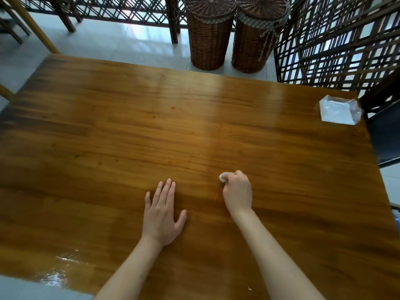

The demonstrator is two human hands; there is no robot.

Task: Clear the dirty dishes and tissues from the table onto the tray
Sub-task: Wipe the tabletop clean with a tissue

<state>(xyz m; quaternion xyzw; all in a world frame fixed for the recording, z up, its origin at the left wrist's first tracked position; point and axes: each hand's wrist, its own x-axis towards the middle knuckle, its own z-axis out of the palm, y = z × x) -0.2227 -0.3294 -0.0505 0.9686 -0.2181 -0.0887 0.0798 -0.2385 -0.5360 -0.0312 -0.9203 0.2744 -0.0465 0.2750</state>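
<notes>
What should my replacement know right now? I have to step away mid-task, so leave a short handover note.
Left hand: open, flat on the wooden table, holding nothing.
Right hand: curled around a small white tissue wad, low at the tabletop.
A clear plastic tissue pack sits at the far right corner.
Done: no dishes show on the table in this view.
Left: put the wad on the tray, which is out of view; a tiny white scrap lies near the right forearm.

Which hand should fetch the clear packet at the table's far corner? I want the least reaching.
Probably the left hand, though farther: it lies flat and free, while the right hand, on the clear packet's side, grips a tissue.
</notes>
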